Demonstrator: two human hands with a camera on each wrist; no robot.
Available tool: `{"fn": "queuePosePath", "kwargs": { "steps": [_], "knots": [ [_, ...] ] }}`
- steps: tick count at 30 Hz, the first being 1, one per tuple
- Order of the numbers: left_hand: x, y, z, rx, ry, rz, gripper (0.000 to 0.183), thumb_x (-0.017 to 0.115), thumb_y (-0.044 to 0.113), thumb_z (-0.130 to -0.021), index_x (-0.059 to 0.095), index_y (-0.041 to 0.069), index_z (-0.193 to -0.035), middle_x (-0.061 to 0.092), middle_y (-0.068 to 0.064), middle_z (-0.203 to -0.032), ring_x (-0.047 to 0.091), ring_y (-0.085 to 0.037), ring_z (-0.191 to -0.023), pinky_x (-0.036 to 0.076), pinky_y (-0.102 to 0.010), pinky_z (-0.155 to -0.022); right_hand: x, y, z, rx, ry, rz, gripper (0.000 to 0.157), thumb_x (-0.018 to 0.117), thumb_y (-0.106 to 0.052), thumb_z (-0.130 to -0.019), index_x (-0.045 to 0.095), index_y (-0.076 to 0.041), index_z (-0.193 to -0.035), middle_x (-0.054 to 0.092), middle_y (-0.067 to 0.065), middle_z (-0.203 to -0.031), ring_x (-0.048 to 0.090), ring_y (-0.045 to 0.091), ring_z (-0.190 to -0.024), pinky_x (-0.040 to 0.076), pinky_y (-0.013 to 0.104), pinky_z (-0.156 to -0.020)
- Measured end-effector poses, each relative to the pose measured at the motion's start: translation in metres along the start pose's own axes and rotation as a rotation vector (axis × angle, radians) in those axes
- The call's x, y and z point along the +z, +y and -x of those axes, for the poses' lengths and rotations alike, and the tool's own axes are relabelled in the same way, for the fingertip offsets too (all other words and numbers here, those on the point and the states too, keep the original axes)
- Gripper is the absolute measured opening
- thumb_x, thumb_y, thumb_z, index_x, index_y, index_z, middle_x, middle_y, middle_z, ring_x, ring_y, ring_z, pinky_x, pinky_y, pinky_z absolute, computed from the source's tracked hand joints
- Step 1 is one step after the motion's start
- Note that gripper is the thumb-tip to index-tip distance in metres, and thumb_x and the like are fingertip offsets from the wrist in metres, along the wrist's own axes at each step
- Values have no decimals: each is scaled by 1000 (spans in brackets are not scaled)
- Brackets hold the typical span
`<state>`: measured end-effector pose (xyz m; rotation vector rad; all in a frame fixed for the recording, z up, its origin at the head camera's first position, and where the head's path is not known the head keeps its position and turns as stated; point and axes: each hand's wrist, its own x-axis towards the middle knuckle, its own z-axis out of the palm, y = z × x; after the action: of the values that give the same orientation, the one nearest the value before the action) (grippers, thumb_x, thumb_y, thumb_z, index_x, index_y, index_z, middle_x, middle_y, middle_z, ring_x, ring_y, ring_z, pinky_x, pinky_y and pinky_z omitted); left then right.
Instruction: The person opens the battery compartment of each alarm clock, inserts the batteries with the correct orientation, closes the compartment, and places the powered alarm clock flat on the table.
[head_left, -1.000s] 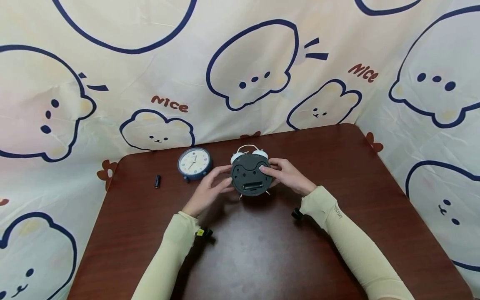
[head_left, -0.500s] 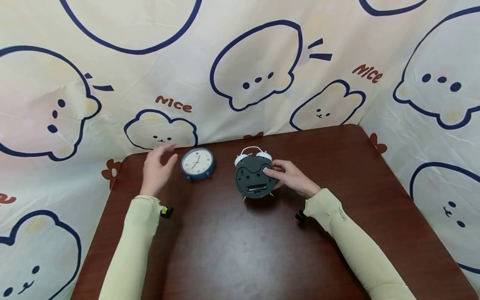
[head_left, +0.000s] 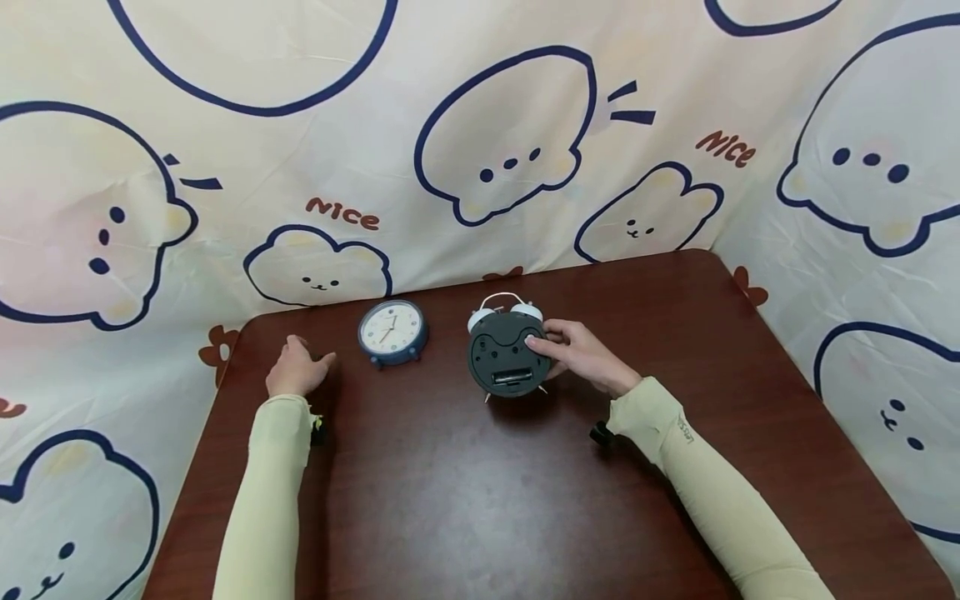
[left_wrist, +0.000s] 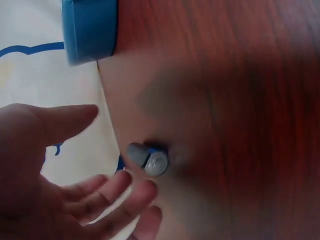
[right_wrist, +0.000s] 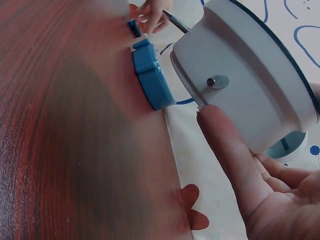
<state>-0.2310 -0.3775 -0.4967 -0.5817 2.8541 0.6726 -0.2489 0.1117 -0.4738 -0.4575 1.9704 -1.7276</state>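
My right hand (head_left: 588, 354) holds a twin-bell alarm clock (head_left: 504, 348) by its right side, thumb on the dark back. The clock's back faces me, with an uncovered battery slot (head_left: 512, 377) low on it. White casing and metal legs show in the right wrist view. At the far left, my left hand (head_left: 296, 368) reaches down with thumb and fingers spread apart. In the left wrist view a small battery (left_wrist: 156, 164) with a silver end lies on the table just beyond the fingertips (left_wrist: 146, 189); in the head view the hand hides it.
A blue round clock (head_left: 393, 332) with a white dial lies face up between the hands, near the back edge of the brown table (head_left: 480, 492). A patterned cloth (head_left: 450, 242) hangs behind the table and along its sides.
My left hand has let go of the twin-bell clock, swung left past the blue clock and lowered toward the battery. My right hand keeps holding the twin-bell clock in nearly the same spot.
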Motion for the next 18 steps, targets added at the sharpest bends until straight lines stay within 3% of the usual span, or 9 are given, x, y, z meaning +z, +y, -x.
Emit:
{"fn": "queuePosePath", "kwargs": {
  "steps": [4, 9, 14, 18],
  "knots": [
    [7, -2, -1, 6, -43, -68, 56, 57, 37, -102, 42, -8, -131, 49, -33, -123, 56, -50, -108, 50, -63, -90, 1, 0, 0, 4, -7, -10, 44, 64, -28, -104, 58, 4, -133, 71, 20, -114, 77, 25, -84, 64, 45, -77],
    [13, 0, 1, 69, -1, -151, 39, 53, 17, -100, 47, -10, -128, 52, -38, -123, 56, -56, -112, 49, -65, -95, 3, -3, 2, 6, -14, -11, 44, 64, -28, -104, 58, 4, -132, 71, 21, -114, 77, 24, -85, 64, 45, -77],
    [16, 9, 3, 66, 22, -169, 52, 47, 10, -101, 37, -17, -144, 48, -46, -129, 54, -61, -114, 47, -67, -99, 4, -3, 2, 11, -12, -16, 45, 65, -29, -104, 58, 5, -133, 71, 20, -114, 76, 23, -86, 64, 45, -77],
    [17, 19, 5, 58, 86, -135, 49, 45, 9, -102, 37, -21, -141, 49, -47, -125, 55, -62, -112, 47, -68, -98, 6, -5, 2, 14, -18, -17, 45, 64, -29, -104, 58, 4, -134, 71, 21, -116, 77, 23, -88, 64, 47, -77]
  ]
}}
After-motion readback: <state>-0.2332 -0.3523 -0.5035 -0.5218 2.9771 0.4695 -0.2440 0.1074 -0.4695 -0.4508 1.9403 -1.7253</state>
